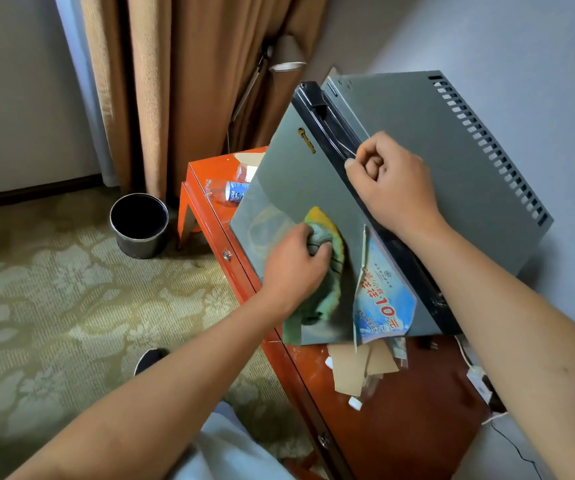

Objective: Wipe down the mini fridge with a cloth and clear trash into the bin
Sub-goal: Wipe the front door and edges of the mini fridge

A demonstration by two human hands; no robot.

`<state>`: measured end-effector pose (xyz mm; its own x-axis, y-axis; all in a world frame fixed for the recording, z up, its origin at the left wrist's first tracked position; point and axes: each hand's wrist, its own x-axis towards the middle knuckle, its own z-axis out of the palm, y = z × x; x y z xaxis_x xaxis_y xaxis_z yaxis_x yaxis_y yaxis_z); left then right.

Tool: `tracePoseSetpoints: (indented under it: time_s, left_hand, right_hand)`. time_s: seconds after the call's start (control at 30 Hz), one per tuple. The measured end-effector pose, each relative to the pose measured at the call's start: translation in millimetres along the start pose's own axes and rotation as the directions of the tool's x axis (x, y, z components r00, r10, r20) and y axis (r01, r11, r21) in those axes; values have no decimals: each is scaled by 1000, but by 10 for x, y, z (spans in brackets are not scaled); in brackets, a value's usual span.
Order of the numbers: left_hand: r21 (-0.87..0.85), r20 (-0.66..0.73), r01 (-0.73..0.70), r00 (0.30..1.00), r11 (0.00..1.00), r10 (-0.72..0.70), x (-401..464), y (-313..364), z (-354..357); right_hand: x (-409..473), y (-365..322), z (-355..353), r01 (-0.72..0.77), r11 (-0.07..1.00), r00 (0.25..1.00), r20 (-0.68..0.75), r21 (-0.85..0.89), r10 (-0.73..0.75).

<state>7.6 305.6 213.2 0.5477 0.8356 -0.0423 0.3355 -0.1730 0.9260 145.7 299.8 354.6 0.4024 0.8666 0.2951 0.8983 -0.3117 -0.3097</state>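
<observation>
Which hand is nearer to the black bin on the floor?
Left. The left hand grips the cloth on the fridge door, on the side toward the bin; the right hand rests farther away on the fridge's top edge.

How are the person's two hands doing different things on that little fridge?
The left hand is bunched around a green and yellow cloth and presses it against the grey fridge door. The right hand holds no cloth; its fingers curl at the black strip along the door's top edge. The left hand sits lower on the door, the right higher. Both touch the fridge.
</observation>
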Motion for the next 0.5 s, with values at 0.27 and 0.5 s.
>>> tracePoseSetpoints:
  time_s: [0.27, 0.5]
  left_hand:
    - [76, -33, 139, 990, 987, -137, -2, -121, 1]
    - [7, -131, -61, 989, 998, 62, -379, 133, 258]
  right_hand:
    - [-493, 158, -148, 74, 997, 997, -15, 2, -74]
    - [-466, 192, -107, 96, 994, 995, -31, 43, -95]
